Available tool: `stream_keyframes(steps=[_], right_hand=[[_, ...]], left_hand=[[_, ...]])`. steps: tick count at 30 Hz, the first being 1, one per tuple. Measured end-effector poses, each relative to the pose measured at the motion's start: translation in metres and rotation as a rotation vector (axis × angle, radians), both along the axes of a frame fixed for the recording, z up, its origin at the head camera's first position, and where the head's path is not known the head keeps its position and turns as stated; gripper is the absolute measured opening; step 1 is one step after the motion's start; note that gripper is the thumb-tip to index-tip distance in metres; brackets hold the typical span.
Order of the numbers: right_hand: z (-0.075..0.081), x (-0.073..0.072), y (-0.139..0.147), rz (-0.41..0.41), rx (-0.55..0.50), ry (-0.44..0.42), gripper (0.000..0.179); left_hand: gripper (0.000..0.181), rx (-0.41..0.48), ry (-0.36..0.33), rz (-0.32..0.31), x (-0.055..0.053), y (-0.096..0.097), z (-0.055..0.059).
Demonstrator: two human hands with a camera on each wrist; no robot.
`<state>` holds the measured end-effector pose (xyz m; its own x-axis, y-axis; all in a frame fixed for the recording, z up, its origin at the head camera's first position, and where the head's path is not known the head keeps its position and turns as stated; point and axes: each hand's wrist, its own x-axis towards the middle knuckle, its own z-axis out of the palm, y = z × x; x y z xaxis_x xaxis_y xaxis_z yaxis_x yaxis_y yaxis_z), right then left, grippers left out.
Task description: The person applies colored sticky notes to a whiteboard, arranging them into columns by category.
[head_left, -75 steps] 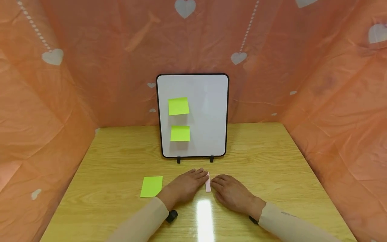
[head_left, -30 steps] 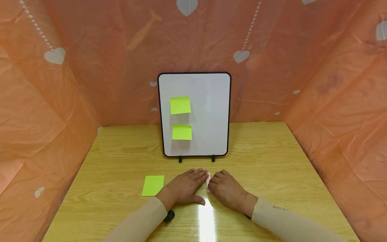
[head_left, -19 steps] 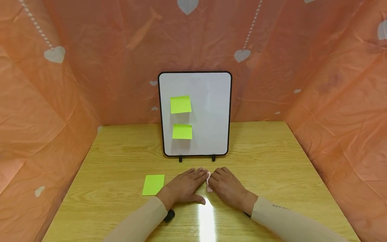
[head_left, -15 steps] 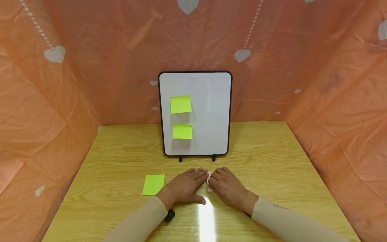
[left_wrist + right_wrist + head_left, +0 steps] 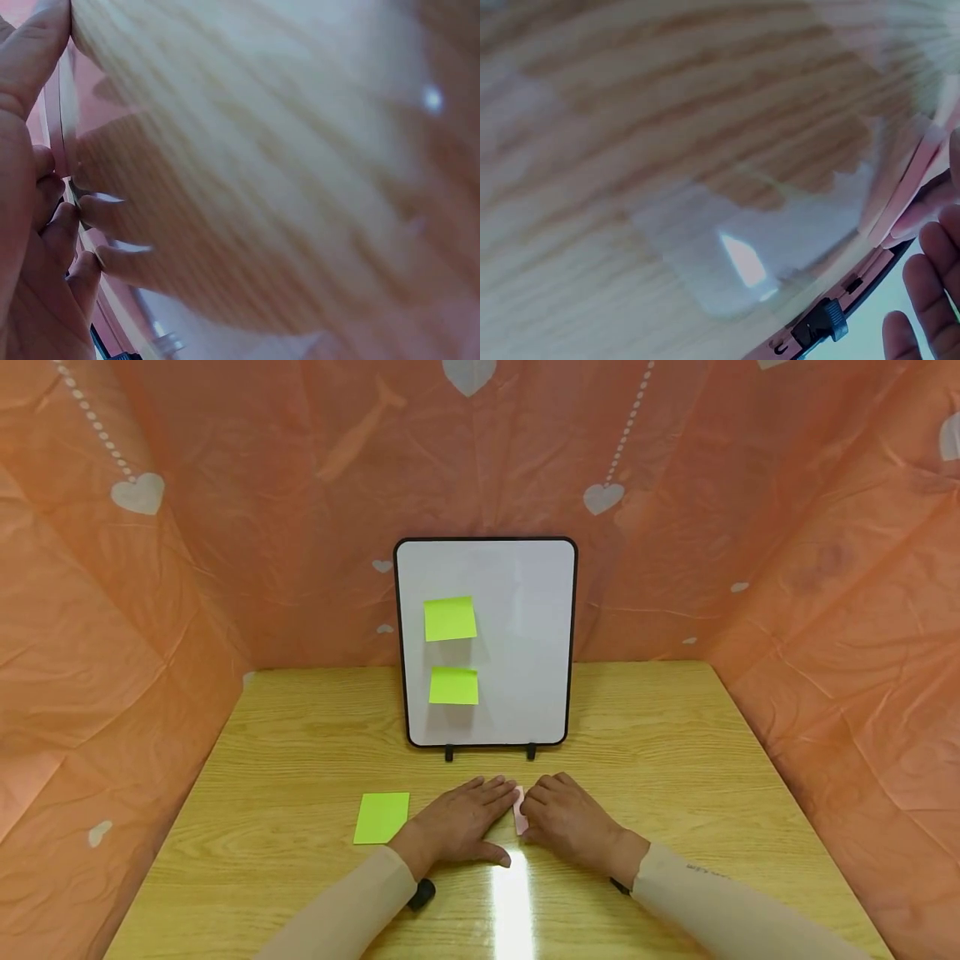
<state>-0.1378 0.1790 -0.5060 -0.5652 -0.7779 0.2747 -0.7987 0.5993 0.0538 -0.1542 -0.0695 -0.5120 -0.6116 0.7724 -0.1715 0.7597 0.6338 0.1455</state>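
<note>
Yellow-green note [image 5: 381, 817] lies by the left hand [image 5: 459, 821] partly covering pink paper [image 5: 519, 821].

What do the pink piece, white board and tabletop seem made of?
The pink piece looks like matte paper, straight-edged and without shine, but it's partly hidden.
The white board seems smooth, slightly glossy, perhaps plastic-coated: it shows faint reflections.
The tabletop shows wood grain and bright glare: perhaps varnished wood or laminate.
</note>
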Motion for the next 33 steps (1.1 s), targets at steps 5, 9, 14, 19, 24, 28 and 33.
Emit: stream_keyframes(steps=[5, 9, 14, 19, 24, 28, 33], right_hand=[[-0.002, 0.0, -0.0003, -0.004, 0.02, -0.008, 0.032], [-0.0029, 0.0001, -0.0007, -0.005, 0.034, -0.007, 0.031], [-0.0018, 0.001, -0.0007, 0.005, 0.025, -0.007, 0.028], [-0.0009, 0.001, -0.0006, 0.012, 0.017, -0.007, 0.026], [0.0, 0.0013, -0.0005, 0.014, 0.017, -0.007, 0.025], [0.0007, 0.0011, -0.0009, 0.014, 0.013, -0.008, 0.026], [-0.0012, 0.001, -0.0015, 0.01, 0.049, -0.006, 0.03]], left_hand=[[0.103, 0.003, -0.002, -0.001, -0.0004, 0.0007, -0.0001], [0.103, 0.004, -0.014, 0.005, -0.0008, 0.0013, -0.0005], [0.103, 0.007, -0.016, 0.008, -0.0011, 0.0013, -0.0013], [0.103, 0.01, -0.024, 0.012, -0.0011, 0.0006, -0.0009], [0.103, 0.008, -0.032, 0.013, -0.0012, 0.0007, -0.0007], [0.103, 0.005, -0.033, 0.013, -0.001, 0.0008, -0.0006], [0.103, 0.008, -0.033, 0.013, -0.0008, 0.0007, 0.0001]])
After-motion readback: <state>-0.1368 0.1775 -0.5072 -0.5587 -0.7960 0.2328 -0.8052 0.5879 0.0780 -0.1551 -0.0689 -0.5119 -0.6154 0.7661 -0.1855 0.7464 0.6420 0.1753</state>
